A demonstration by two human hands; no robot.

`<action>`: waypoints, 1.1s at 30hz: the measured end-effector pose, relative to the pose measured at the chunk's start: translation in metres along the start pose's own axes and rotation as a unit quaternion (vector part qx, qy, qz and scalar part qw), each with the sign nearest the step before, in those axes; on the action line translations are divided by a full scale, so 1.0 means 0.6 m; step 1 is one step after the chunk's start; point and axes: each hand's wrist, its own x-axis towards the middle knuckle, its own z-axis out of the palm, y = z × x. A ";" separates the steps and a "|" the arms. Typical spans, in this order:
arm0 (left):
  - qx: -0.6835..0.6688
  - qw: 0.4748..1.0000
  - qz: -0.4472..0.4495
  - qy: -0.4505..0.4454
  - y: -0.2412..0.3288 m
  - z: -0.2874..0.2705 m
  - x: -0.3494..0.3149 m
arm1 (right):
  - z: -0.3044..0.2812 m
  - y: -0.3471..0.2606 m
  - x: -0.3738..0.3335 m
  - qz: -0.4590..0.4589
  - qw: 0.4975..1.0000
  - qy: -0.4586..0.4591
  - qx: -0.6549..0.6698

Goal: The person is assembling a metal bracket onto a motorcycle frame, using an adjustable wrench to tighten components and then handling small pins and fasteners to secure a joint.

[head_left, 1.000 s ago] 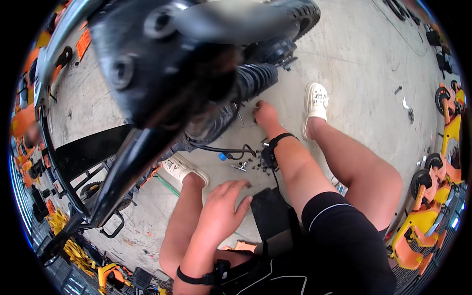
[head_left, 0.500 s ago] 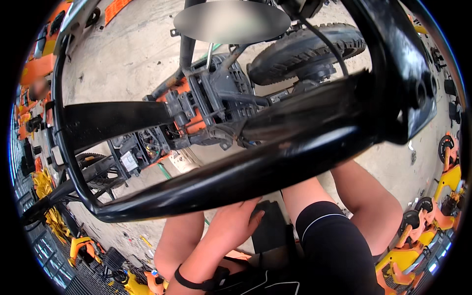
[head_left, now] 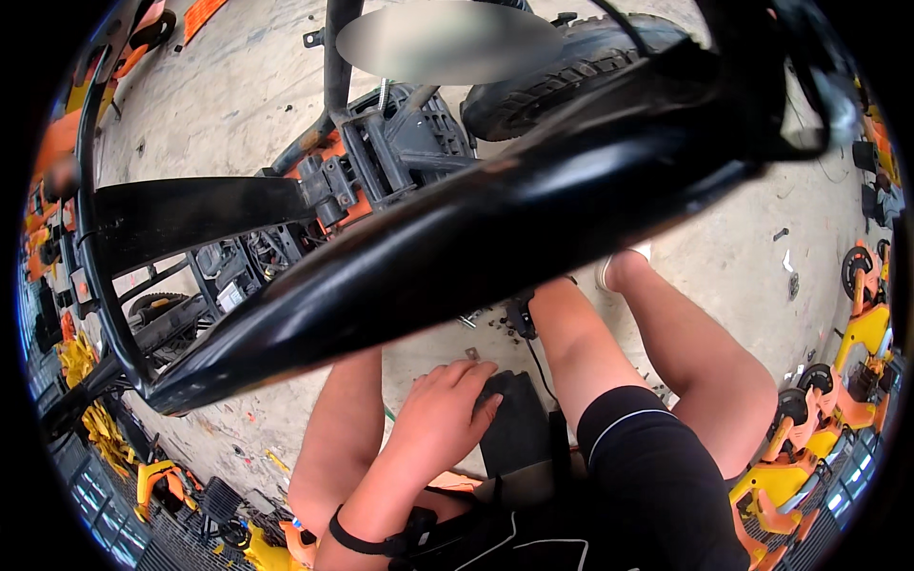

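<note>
A black tubular frame crosses the view, its thick lower tube close in front of me. Below that tube my left hand hangs with its fingers extended and thumb apart, holding nothing. It is nearest a flat dark rectangular block at my front. A black strap circles my left wrist. My right forearm reaches up from a dark sleeve and passes behind the tube. That tube hides my right hand and whatever it touches. Beside the right wrist is a small black device with a thin cable.
Beyond the tube stand a dark vehicle chassis with wiring and a knobby tyre. Small loose parts lie on the concrete floor. Yellow and orange vehicles or parts line the right side; more yellow pieces are at left.
The frame's lower tube has shifted and tilted in view, covering more of the chassis. The fingers of my left hand, partly hidden before, now show below it. My right foot has come into sight.
</note>
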 end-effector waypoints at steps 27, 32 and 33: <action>-0.009 1.000 -0.005 -0.019 0.001 -0.001 -0.001 | -0.067 0.035 -0.026 0.136 0.989 0.011 -0.062; -0.013 1.000 0.003 -0.008 0.007 -0.008 0.000 | -0.044 0.077 -0.034 0.114 0.989 -0.014 -0.097; -0.010 1.000 0.003 -0.011 0.005 -0.007 0.000 | -0.043 0.080 -0.032 0.112 0.990 -0.014 -0.088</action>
